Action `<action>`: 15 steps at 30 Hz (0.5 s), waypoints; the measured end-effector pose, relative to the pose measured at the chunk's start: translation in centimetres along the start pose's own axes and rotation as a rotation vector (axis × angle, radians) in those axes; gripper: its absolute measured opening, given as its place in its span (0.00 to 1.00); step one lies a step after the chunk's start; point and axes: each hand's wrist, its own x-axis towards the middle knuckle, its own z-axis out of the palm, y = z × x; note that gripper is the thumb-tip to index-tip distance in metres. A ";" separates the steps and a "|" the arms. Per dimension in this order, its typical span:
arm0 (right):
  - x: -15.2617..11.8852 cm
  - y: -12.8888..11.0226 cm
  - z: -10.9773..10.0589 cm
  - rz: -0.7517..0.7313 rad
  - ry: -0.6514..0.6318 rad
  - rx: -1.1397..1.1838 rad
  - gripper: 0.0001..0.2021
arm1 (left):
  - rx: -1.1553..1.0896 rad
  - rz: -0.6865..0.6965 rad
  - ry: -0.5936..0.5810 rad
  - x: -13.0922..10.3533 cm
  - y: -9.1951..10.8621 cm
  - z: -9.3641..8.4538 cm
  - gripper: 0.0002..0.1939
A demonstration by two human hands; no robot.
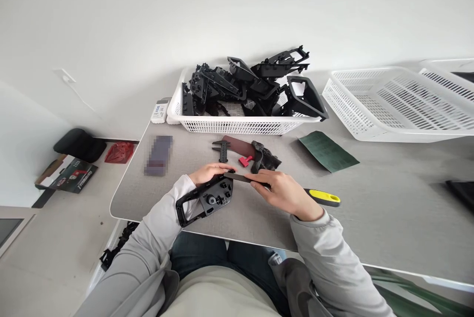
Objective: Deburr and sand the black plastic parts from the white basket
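Closest to me are the person's jeans, tucked under the edge of the grey counter. Just over that edge, the left hand has its fingers closed on the upper end of a black plastic frame, which is held tilted, its open loop towards the left sleeve. The right hand has its fingers wrapped round a flat dark file, whose tip lies at the frame's upper end; a yellow-and-black handle pokes out behind that hand.

Beyond the hands lie a black caliper, a small red clip, a dark crumpled cloth and a brownish-red strip reaching to the cloth. A green sheet rests off to the right. Farther back, a white basket holds a jumble of black parts, with another slatted basket to its right, near the wall.
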 end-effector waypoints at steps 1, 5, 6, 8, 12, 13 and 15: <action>0.0 0.1 0.1 -0.011 0.003 0.009 0.16 | 0.003 0.001 0.001 0.0 0.1 0.0 0.12; -0.2 0.8 0.3 0.035 0.047 0.010 0.16 | -0.047 -0.001 0.029 -0.2 0.2 0.2 0.13; -0.2 1.1 0.3 0.042 0.062 0.027 0.16 | -0.064 0.001 0.041 -0.2 0.2 0.3 0.15; -0.2 1.5 0.4 0.035 0.085 0.083 0.17 | -0.081 0.006 0.056 -0.3 0.1 0.3 0.18; -0.1 2.0 0.6 0.023 0.170 0.178 0.18 | -0.113 0.061 0.101 -0.3 0.1 0.3 0.21; 0.0 2.0 0.6 0.025 0.199 0.191 0.18 | -0.144 0.094 0.124 -0.4 0.1 0.3 0.21; 0.0 2.1 0.7 0.040 0.248 0.210 0.18 | -0.223 0.169 0.168 -0.3 0.2 0.4 0.21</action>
